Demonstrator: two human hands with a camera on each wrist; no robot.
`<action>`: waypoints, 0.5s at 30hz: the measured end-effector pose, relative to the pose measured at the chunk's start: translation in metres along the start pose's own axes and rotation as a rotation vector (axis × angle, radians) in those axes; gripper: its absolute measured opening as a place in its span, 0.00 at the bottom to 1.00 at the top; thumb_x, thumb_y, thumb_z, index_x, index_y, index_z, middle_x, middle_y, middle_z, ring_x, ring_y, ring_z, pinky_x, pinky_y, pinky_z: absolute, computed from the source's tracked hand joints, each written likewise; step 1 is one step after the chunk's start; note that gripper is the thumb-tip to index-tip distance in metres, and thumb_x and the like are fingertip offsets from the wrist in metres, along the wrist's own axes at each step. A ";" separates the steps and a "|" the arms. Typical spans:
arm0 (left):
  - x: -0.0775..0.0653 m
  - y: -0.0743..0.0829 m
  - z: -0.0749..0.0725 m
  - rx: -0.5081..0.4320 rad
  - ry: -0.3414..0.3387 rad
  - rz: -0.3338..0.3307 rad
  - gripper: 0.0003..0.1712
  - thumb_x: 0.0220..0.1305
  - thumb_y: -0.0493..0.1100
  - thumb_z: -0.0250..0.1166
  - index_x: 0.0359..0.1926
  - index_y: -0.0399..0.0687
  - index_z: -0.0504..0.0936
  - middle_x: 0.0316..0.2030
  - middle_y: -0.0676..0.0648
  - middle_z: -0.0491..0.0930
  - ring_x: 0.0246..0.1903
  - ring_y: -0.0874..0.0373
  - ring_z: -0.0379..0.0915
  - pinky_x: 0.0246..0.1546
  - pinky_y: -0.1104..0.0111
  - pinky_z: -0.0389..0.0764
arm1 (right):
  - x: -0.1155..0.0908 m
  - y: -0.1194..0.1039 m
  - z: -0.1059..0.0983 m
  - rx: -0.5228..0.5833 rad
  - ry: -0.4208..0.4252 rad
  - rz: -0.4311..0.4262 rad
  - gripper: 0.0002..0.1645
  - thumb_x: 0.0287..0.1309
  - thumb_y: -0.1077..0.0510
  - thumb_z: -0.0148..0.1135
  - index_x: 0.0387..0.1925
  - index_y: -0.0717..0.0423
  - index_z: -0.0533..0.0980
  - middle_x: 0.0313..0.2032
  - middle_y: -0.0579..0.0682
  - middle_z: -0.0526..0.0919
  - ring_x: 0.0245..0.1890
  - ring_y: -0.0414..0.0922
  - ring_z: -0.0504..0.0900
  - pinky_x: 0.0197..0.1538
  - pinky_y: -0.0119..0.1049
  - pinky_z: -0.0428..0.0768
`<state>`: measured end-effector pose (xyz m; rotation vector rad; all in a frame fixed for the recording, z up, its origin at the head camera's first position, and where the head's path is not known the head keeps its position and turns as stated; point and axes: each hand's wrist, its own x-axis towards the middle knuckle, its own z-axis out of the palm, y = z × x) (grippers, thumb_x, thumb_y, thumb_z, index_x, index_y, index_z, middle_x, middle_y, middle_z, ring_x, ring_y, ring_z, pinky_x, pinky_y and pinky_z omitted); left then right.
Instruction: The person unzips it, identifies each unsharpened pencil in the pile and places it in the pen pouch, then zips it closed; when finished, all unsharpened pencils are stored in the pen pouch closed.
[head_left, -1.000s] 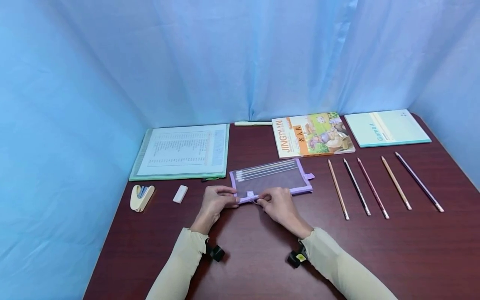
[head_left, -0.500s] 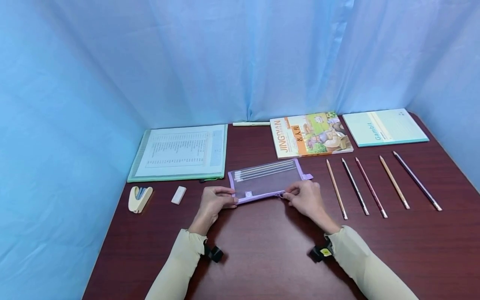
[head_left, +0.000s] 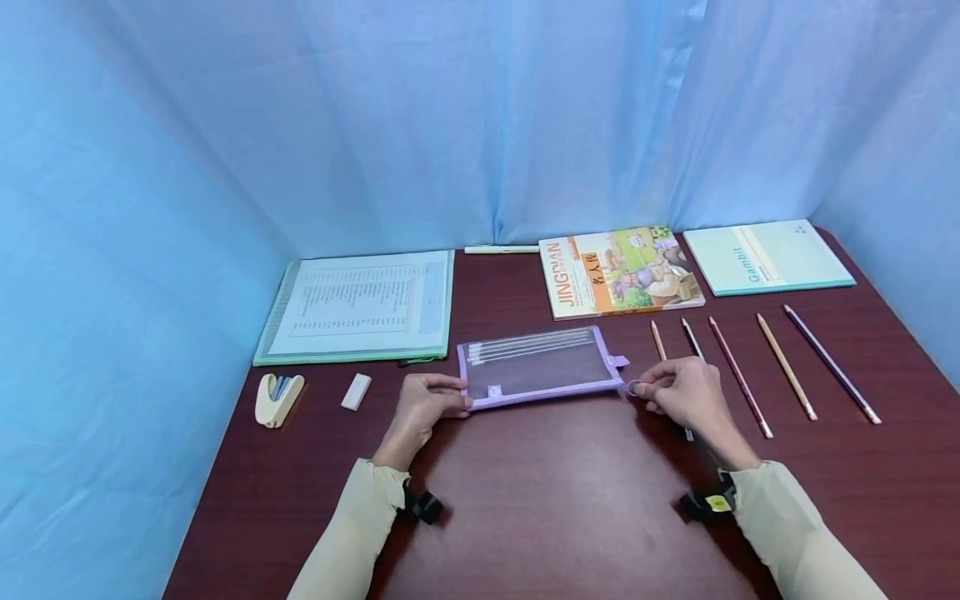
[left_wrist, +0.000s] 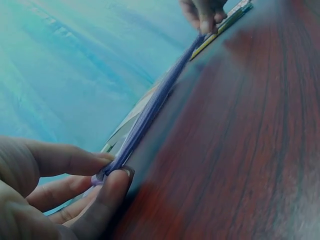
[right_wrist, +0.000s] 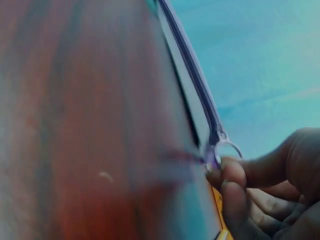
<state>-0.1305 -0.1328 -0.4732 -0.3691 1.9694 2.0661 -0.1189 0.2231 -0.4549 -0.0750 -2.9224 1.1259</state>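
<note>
A clear pencil pouch with purple edging (head_left: pixel 540 375) lies mid-table, several pencils showing through its see-through top. My left hand (head_left: pixel 426 408) pinches its near left corner between thumb and fingers; the left wrist view shows the purple zipper edge (left_wrist: pixel 155 107) running from that pinch toward the other hand. At the near right corner my right hand (head_left: pixel 686 392) pinches the zipper's ring pull (right_wrist: pixel 229 146). In the right wrist view the slider sits at that end of the zipper. The right hand partly covers the two nearest loose pencils.
Loose pencils (head_left: pixel 780 362) lie in a row at right. A picture-covered book (head_left: pixel 622 271) and a pale green notebook (head_left: pixel 768 258) lie at the back. On the left are a document folder (head_left: pixel 356 304), a white eraser (head_left: pixel 356 392) and a cream stapler (head_left: pixel 277 400).
My right hand has drawn the zipper pull rightward along the pouch's near edge, from near the left part to the right corner. The left hand has kept its pinch on the left corner.
</note>
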 end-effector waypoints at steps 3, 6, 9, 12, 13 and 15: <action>0.000 0.002 -0.001 0.010 0.000 0.000 0.19 0.47 0.19 0.67 0.45 0.22 0.83 0.25 0.38 0.87 0.20 0.61 0.83 0.27 0.66 0.87 | 0.000 0.003 -0.004 0.018 -0.040 0.023 0.08 0.54 0.61 0.71 0.29 0.65 0.85 0.20 0.53 0.87 0.13 0.34 0.80 0.19 0.29 0.77; -0.001 0.003 -0.002 0.023 0.005 -0.007 0.20 0.48 0.20 0.68 0.46 0.23 0.83 0.25 0.41 0.87 0.21 0.61 0.83 0.29 0.66 0.87 | 0.000 0.003 -0.003 -0.031 -0.068 -0.030 0.07 0.54 0.60 0.71 0.28 0.62 0.85 0.19 0.51 0.87 0.14 0.35 0.80 0.23 0.29 0.77; -0.002 0.005 -0.002 0.039 0.014 -0.015 0.19 0.49 0.22 0.68 0.46 0.25 0.84 0.27 0.42 0.87 0.22 0.62 0.83 0.31 0.66 0.87 | -0.001 0.004 0.000 -0.114 -0.085 -0.095 0.06 0.53 0.59 0.72 0.25 0.58 0.84 0.18 0.46 0.85 0.16 0.34 0.79 0.29 0.31 0.75; -0.003 0.006 -0.001 0.099 0.033 0.011 0.18 0.51 0.24 0.69 0.46 0.27 0.85 0.30 0.39 0.88 0.22 0.63 0.83 0.31 0.67 0.87 | -0.003 0.003 0.002 -0.180 -0.100 -0.142 0.08 0.51 0.57 0.74 0.21 0.53 0.83 0.17 0.43 0.83 0.19 0.35 0.77 0.32 0.34 0.72; -0.004 0.006 -0.001 0.137 0.045 0.027 0.17 0.52 0.26 0.69 0.46 0.28 0.85 0.32 0.38 0.88 0.22 0.62 0.83 0.31 0.66 0.87 | -0.004 0.002 0.003 -0.191 -0.111 -0.150 0.09 0.50 0.57 0.74 0.20 0.52 0.82 0.17 0.42 0.83 0.20 0.35 0.76 0.32 0.35 0.72; -0.006 0.008 -0.001 0.226 0.068 0.055 0.16 0.53 0.29 0.70 0.45 0.31 0.86 0.35 0.36 0.88 0.23 0.61 0.84 0.31 0.66 0.87 | -0.007 0.000 0.003 -0.203 -0.141 -0.172 0.10 0.49 0.57 0.76 0.19 0.50 0.81 0.18 0.41 0.82 0.21 0.36 0.75 0.31 0.34 0.71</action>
